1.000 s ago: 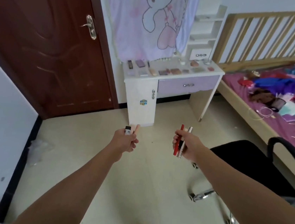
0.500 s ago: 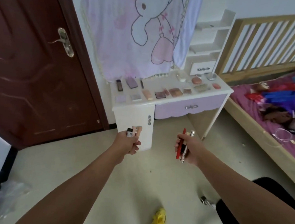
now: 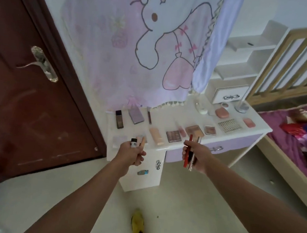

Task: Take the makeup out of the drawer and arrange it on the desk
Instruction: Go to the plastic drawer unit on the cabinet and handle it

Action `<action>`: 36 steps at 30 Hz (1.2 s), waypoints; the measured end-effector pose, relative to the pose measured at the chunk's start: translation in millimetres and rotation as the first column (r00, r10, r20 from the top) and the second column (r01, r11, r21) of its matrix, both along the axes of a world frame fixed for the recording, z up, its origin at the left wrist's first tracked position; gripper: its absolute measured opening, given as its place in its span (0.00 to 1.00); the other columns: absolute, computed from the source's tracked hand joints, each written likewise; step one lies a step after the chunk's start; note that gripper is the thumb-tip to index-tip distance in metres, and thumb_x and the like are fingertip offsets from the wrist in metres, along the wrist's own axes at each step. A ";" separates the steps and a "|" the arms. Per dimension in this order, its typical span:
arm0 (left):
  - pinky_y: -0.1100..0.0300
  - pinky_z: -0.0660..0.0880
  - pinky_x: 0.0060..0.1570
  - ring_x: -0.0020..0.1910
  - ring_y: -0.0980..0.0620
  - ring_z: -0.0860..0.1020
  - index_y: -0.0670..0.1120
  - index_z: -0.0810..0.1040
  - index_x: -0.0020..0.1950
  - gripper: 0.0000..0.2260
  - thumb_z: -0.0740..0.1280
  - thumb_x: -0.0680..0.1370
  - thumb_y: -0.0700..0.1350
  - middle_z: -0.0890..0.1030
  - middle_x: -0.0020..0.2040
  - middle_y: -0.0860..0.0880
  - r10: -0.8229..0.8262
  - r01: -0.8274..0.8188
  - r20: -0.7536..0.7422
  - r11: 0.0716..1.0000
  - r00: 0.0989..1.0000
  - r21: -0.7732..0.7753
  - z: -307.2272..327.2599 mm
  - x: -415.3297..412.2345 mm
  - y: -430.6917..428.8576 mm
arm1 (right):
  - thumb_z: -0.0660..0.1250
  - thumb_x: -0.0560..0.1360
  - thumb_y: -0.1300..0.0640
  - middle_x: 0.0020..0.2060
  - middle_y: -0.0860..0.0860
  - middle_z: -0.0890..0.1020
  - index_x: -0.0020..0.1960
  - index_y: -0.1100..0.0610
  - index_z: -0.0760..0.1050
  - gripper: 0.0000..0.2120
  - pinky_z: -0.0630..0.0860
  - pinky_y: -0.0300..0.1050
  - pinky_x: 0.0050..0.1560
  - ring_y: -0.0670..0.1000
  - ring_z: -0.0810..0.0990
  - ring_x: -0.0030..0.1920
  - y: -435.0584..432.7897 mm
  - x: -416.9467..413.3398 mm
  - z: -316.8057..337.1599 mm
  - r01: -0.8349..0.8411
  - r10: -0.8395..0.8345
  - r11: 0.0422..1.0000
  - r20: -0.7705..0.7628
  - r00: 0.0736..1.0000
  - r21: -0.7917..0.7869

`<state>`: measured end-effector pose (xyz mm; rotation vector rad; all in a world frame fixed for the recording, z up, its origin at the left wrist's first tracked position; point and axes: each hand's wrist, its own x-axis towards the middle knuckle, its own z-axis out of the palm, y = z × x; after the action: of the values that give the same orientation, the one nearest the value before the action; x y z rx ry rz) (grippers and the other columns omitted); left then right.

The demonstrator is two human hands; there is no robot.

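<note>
Clearly both hands are clenched round makeup, held up in front of the desk (image 3: 177, 116). The left hand (image 3: 131, 153) curls about a small white bottle (image 3: 133, 144) with a black cap and a peach stick (image 3: 143, 141) beside it. The right hand (image 3: 195, 157) grips a red pencil (image 3: 190, 139) and a slim metallic pen (image 3: 199, 140) side by side, their ends poking out above and below the fist. On the desk lie a dark bottle (image 3: 119, 119), a purple palette (image 3: 136, 115), a peach tube (image 3: 156, 136) and a pink compact (image 3: 222, 112).
</note>
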<state>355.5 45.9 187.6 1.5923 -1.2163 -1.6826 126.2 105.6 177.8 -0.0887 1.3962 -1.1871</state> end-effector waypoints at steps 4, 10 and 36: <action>0.57 0.72 0.31 0.30 0.49 0.75 0.39 0.75 0.52 0.03 0.64 0.80 0.36 0.79 0.38 0.43 -0.041 0.041 0.014 0.999 0.999 0.011 -20.0 -22.9 -80.5 | 0.65 0.78 0.62 0.29 0.53 0.75 0.43 0.60 0.74 0.05 0.72 0.44 0.31 0.51 0.73 0.28 -71.6 -20.9 -18.7 0.020 -0.019 1.000 -0.035 0.999 0.019; 0.59 0.70 0.29 0.30 0.50 0.74 0.42 0.74 0.52 0.04 0.62 0.80 0.35 0.79 0.38 0.43 -0.126 0.122 0.040 0.989 0.991 0.078 -33.8 -63.4 -194.2 | 0.66 0.78 0.62 0.31 0.54 0.76 0.45 0.61 0.73 0.04 0.72 0.44 0.32 0.51 0.74 0.29 -175.6 -52.3 -21.6 0.044 -0.032 0.997 -0.174 0.984 0.066; 0.49 0.80 0.42 0.41 0.44 0.80 0.44 0.74 0.49 0.16 0.62 0.79 0.57 0.81 0.43 0.45 -0.108 -0.006 0.520 0.977 0.848 0.213 -169.4 -205.6 -304.1 | 0.62 0.77 0.52 0.49 0.54 0.81 0.54 0.56 0.73 0.10 0.69 0.45 0.43 0.57 0.80 0.49 -373.2 -144.1 -158.2 -0.573 0.774 0.330 -0.562 -0.291 0.750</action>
<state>149.9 -258.2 18.2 2.2795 -1.3774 -1.4806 -17.9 -267.6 19.6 -1.5912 1.9040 0.3183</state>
